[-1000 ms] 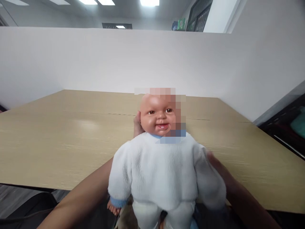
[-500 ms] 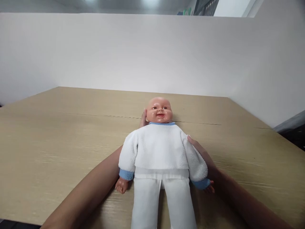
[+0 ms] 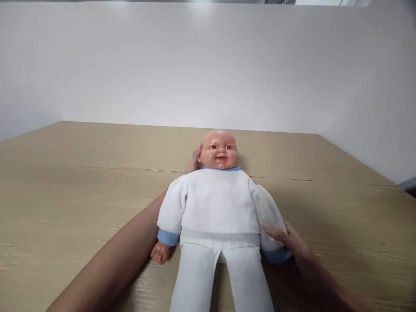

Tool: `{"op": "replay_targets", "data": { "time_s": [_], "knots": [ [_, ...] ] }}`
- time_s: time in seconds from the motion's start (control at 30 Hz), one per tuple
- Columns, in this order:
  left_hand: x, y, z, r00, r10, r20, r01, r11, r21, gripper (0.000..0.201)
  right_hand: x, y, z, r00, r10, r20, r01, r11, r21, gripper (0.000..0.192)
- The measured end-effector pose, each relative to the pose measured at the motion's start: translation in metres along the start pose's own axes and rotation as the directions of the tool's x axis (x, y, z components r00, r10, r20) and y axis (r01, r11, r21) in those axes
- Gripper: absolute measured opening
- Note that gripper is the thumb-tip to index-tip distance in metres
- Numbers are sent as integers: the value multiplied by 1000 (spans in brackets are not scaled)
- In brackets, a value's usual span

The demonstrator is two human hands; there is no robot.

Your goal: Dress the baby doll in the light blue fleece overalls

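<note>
No writing, brand or label can be read anywhere in view; the doll's clothes are plain.

The tabletop (image 3: 81, 190) is pale wood-grain laminate, with 1 thin seam running across it from left to right just behind the doll's shoulders. A plain white partition (image 3: 208, 65) rises along its far edge and continues down the right side, closing off the room beyond.

The doll (image 3: 217, 208) lies flat on its back on the tabletop, head toward the partition and legs toward the camera, running off the bottom edge. It wears a white fleecy top with blue collar and cuffs, and white trousers. Its 2 arms are spread slightly outward.

The left hand (image 3: 194, 160) is tucked under the doll's head and neck, with only the fingertips showing beside the ear; the forearm runs alongside and under the doll's body. How far that hand is closed cannot be told.

The right hand (image 3: 286, 238) rests on the doll's sleeve near the blue cuff, fingers loosely curved over the fabric, pressing rather than gripping it.
</note>
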State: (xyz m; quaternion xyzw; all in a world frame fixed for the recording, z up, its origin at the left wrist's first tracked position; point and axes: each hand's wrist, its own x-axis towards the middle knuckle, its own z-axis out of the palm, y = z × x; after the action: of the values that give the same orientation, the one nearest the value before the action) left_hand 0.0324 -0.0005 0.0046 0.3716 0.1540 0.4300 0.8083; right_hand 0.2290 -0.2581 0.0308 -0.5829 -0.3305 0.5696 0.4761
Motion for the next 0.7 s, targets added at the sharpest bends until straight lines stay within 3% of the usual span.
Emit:
{"op": "replay_targets", "data": {
  "time_s": [0.17,0.27,0.53,0.7],
  "knots": [
    [3,17,-12,986,-152,65,156,986,-65,77,9,17,-8,959,-225,-170,148,914,-377,84],
    [4,27,-20,981,-176,78,179,984,-26,73,13,28,-16,941,-296,-164,171,835,-523,85],
    [9,26,-28,971,-234,53,230,971,73,73,14,37,-22,923,-367,-115,229,765,-602,86],
    [14,24,-33,983,-173,69,164,979,119,68,13,37,-23,929,-363,-74,247,755,-607,83]
  ]
}}
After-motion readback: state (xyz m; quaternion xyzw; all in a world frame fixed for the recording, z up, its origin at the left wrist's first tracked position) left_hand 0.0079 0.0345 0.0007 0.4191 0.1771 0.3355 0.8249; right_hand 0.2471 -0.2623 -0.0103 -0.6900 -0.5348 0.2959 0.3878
